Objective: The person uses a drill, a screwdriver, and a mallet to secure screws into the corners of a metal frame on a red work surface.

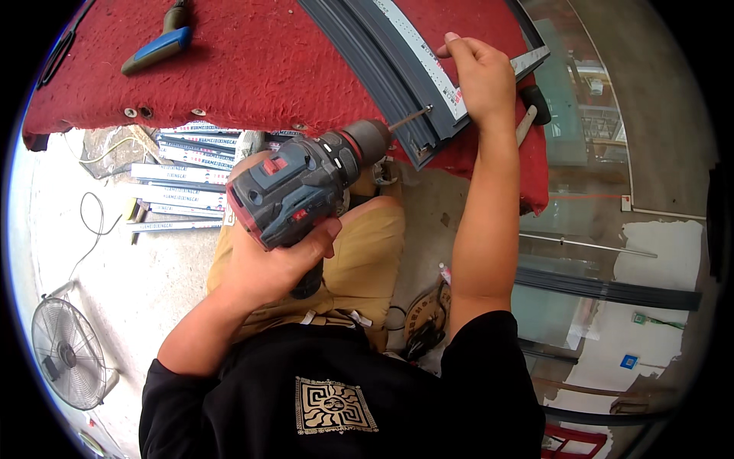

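My left hand (267, 264) is wrapped round the handle of a black and red cordless drill (294, 183). From its chuck a long thin bit (409, 118) reaches the end of a dark grey metal profile (382, 73), its tip at a small screw or hole there. Over the profile's right side is my right hand (485, 80), fingers curled in with thumb and fingertips close together; anything small between them cannot be made out. Beneath that hand passes a light metal bar (529, 61), meeting the profile's corner. A printed white strip (420, 50) runs along the profile.
Red cloth (252, 84) covers the bench, where a blue and grey handled tool (159, 50) lies at the far left. Several wrapped profiles (183, 195) are stacked below. A fan (69, 352) stands on the left; glass panes (562, 115) and dark profiles (604, 289) are on the right.
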The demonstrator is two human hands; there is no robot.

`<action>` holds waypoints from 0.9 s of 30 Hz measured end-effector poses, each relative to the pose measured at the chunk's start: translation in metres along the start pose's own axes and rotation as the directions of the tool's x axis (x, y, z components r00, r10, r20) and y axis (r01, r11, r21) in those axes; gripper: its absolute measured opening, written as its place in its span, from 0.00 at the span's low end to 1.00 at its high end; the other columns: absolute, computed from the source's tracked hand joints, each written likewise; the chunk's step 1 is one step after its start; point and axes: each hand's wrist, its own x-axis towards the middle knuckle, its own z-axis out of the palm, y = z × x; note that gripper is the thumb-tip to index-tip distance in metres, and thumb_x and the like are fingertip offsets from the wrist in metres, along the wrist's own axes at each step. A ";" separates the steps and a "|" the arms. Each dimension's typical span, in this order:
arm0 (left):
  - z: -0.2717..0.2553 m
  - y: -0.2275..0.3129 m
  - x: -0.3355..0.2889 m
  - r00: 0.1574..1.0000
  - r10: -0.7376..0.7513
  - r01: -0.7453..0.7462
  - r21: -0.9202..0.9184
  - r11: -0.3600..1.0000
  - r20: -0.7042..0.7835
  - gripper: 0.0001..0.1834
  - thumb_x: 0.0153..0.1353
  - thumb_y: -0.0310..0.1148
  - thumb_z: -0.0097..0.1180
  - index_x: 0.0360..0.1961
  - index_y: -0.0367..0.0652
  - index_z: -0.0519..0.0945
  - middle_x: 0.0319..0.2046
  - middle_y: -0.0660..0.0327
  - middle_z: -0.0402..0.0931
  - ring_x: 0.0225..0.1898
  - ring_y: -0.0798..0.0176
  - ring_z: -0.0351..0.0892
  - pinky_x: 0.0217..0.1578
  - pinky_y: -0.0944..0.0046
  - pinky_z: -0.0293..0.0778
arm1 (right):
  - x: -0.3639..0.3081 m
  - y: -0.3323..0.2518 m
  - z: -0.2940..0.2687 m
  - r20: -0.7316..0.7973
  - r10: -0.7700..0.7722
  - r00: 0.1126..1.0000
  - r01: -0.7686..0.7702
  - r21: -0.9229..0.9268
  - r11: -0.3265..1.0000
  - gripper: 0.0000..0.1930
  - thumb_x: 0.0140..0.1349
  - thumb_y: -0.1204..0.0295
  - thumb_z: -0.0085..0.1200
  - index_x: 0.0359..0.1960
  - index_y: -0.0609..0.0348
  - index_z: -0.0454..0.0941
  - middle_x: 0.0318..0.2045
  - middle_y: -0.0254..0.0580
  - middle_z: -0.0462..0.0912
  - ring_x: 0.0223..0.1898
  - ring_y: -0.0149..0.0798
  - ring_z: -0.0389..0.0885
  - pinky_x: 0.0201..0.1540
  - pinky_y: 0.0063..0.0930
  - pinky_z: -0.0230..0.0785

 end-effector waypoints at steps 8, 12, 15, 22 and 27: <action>0.004 0.013 0.001 0.999 -0.008 0.010 -0.037 0.999 0.035 0.07 0.69 0.24 0.63 0.46 0.36 0.82 0.36 0.61 0.84 0.31 0.67 0.85 0.34 0.63 0.81 | 0.000 -0.002 -0.001 0.013 0.008 1.000 -0.007 -0.017 1.000 0.21 0.73 0.51 0.60 0.37 0.56 0.94 0.30 0.44 0.92 0.35 0.44 0.91 0.44 0.38 0.79; 0.013 0.015 -0.002 0.999 -0.045 0.045 -0.169 0.985 0.003 0.09 0.70 0.24 0.62 0.49 0.35 0.82 0.38 0.59 0.86 0.32 0.66 0.85 0.35 0.63 0.81 | 0.001 0.001 0.000 0.009 0.001 1.000 -0.001 -0.008 1.000 0.21 0.73 0.51 0.60 0.37 0.56 0.94 0.29 0.44 0.92 0.35 0.44 0.91 0.44 0.38 0.79; 0.014 0.016 -0.002 0.998 -0.059 0.054 -0.217 0.975 -0.016 0.10 0.70 0.22 0.64 0.51 0.35 0.82 0.38 0.59 0.86 0.32 0.67 0.85 0.34 0.64 0.82 | 0.001 -0.002 0.000 0.016 0.004 1.000 -0.004 -0.008 1.000 0.21 0.73 0.51 0.60 0.36 0.55 0.94 0.29 0.43 0.92 0.35 0.44 0.91 0.44 0.38 0.79; 0.015 0.012 -0.006 0.997 -0.071 0.061 -0.202 0.977 -0.040 0.10 0.70 0.21 0.67 0.49 0.36 0.81 0.36 0.61 0.84 0.31 0.68 0.85 0.33 0.66 0.82 | 0.000 -0.003 -0.001 0.007 0.000 1.000 0.000 -0.020 1.000 0.21 0.73 0.50 0.59 0.36 0.54 0.94 0.29 0.43 0.92 0.35 0.46 0.90 0.45 0.40 0.79; 0.016 0.014 -0.004 0.999 -0.024 0.020 -0.111 0.994 -0.033 0.08 0.71 0.24 0.63 0.48 0.35 0.81 0.34 0.61 0.83 0.31 0.66 0.85 0.35 0.63 0.80 | 0.000 -0.002 -0.002 0.023 0.021 1.000 -0.021 -0.032 0.999 0.21 0.73 0.50 0.59 0.36 0.54 0.94 0.29 0.43 0.92 0.36 0.46 0.90 0.45 0.40 0.79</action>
